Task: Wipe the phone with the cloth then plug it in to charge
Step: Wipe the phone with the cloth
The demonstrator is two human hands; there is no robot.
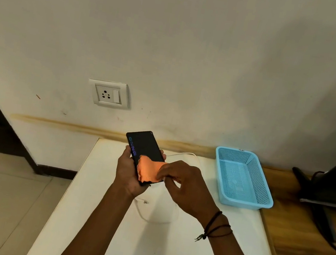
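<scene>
A black phone (144, 145) with a lit screen is held tilted above the white table (90, 214). My left hand (127, 170) grips its lower half from underneath, fingertips wrapped round the right edge. An orange cloth (148, 169) lies on the lower part of the screen, and my right hand (184, 184) pinches it against the phone. A white charging cable (182, 153) loops over the table behind and below the hands; its plug end (145, 202) lies near my left wrist.
A wall socket with a switch (109, 94) is on the wall above the table's left. A light blue mesh basket (243, 176) stands at the table's right. Beyond it is a wooden surface (298, 245) with a black stand (330, 176).
</scene>
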